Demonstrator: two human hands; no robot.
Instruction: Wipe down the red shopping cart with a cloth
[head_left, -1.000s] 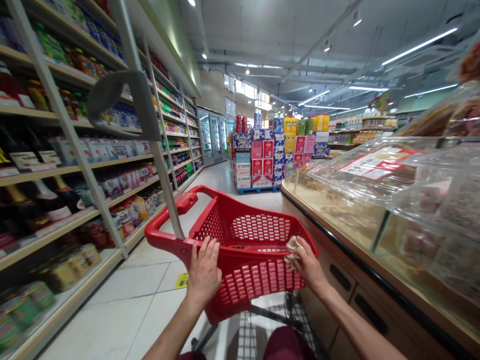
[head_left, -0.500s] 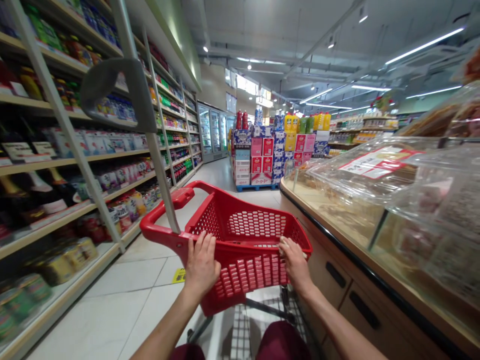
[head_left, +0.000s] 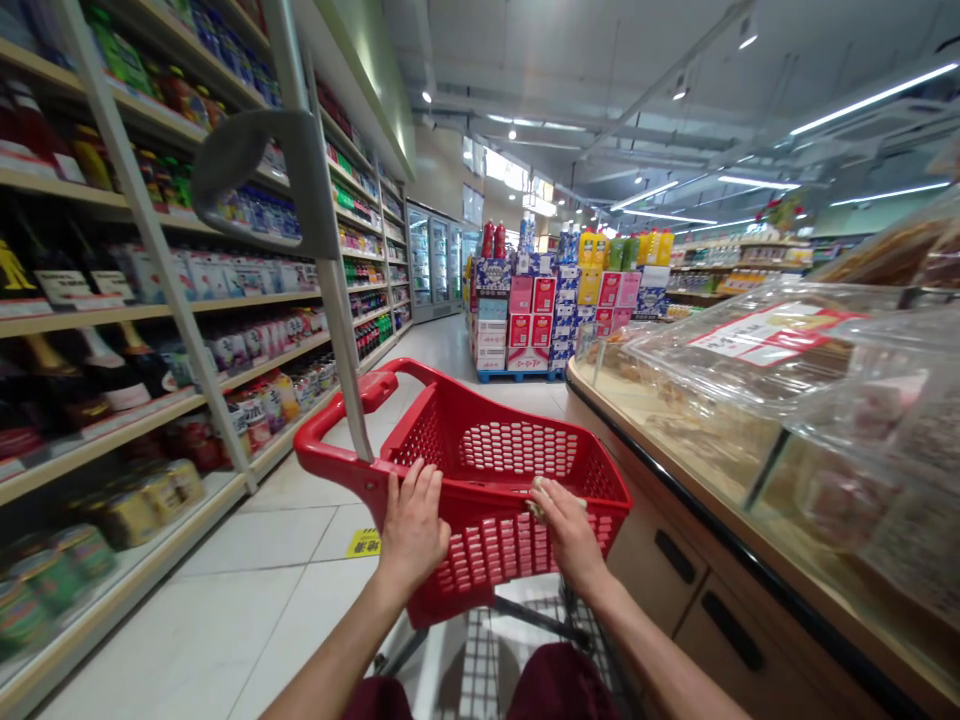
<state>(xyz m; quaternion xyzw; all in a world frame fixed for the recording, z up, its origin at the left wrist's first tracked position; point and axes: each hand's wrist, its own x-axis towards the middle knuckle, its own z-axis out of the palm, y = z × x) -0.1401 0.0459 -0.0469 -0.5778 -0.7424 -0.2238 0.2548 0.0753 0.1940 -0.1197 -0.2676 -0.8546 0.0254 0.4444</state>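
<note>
A red plastic shopping cart stands right in front of me, its side turned towards me and its basket with nothing visible in it. The fingers of my left hand are hooked over the cart's near rim, close to the foot of the grey pole. Farther right on the same rim, my right hand presses down a crumpled pale cloth, mostly hidden under its fingers. A grey loop handle sits on the pole above the cart's handlebar.
Shelves of bottles and cans line the left side. A glass-edged counter with clear plastic covers runs close along the right. Stacked drink cartons stand ahead on a blue pallet. A yellow floor sticker lies left of the cart.
My right hand has slid left along the cart's rim with the cloth, closer to my left hand. My left hand keeps its place on the rim. The whole view has shifted slightly.
</note>
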